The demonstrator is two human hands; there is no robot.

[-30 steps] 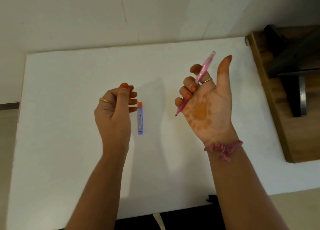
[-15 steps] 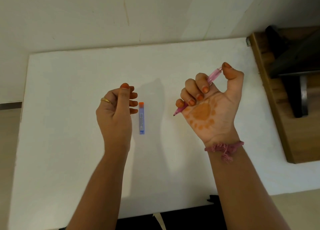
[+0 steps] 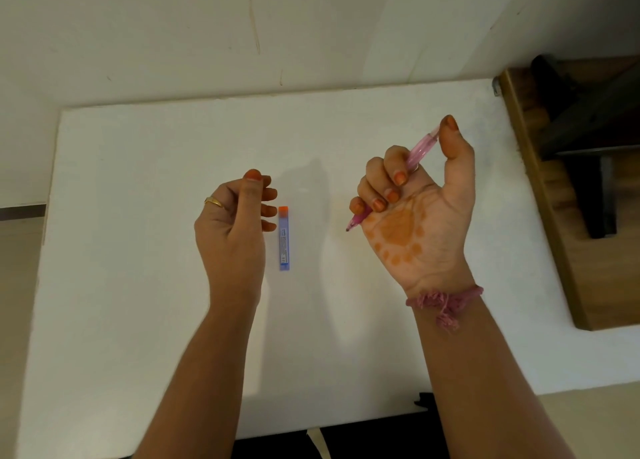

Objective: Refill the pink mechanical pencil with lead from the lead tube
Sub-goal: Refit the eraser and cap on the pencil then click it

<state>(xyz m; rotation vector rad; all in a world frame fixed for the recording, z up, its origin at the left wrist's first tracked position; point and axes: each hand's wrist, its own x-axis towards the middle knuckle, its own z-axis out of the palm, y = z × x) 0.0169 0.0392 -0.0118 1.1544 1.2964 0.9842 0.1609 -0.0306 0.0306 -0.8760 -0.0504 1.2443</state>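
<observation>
Table (image 3: 138, 216) white, against cream wall (image 3: 173, 26); wooden furniture (image 3: 561, 216) at right

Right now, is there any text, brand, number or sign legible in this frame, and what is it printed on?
Lead tube: a white label with lines of small print, too small and blurred to read.
Pink mechanical pencil in the right hand: no readable marking.
Nothing else in view carries text.
</observation>
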